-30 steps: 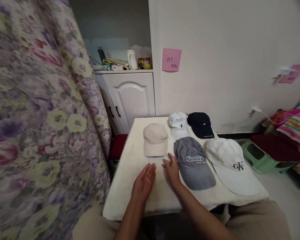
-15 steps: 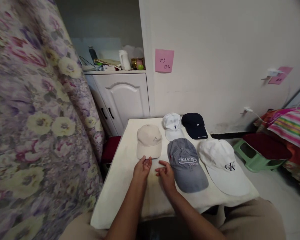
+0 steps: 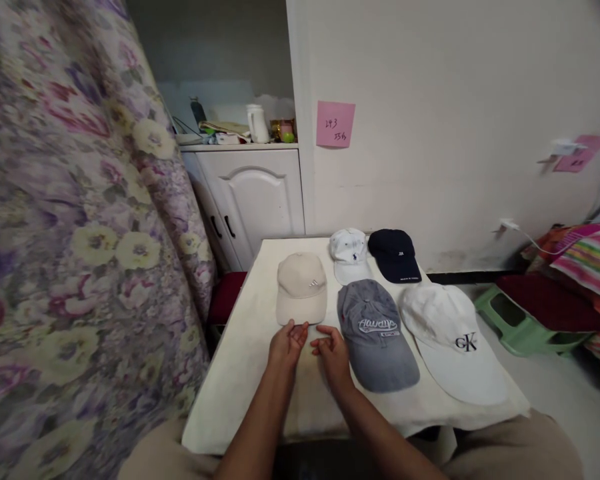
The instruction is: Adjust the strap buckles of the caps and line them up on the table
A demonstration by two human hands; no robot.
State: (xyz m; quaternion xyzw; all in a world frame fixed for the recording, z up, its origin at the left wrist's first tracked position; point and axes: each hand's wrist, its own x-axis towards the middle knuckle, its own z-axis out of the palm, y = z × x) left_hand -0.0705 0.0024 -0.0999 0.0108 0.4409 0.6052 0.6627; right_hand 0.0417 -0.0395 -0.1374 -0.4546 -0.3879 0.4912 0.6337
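Observation:
Several caps lie on a small white table (image 3: 240, 393). A beige cap (image 3: 301, 288) lies nearest my hands, brim toward me. My left hand (image 3: 287, 344) reaches its fingertips to that brim's front edge, fingers loosely bent and apart, holding nothing. My right hand (image 3: 333, 350) rests on the table just right of it, fingers curled but empty, beside a grey cap (image 3: 375, 333). A white cap with black letters (image 3: 453, 340) lies at the right. A small white cap (image 3: 347, 252) and a navy cap (image 3: 394, 253) sit at the back.
A flowered curtain (image 3: 70, 240) hangs close on the left. Behind the table stand a white cabinet (image 3: 253, 193) with clutter on top and a wall bearing a pink note (image 3: 335, 124). A green stool (image 3: 520, 327) and striped bedding (image 3: 587, 257) are at the right.
Both hands moved forward from the table's middle toward the beige cap's brim. The left hand turned from edge-up to fingertips at the brim. The caps have not moved.

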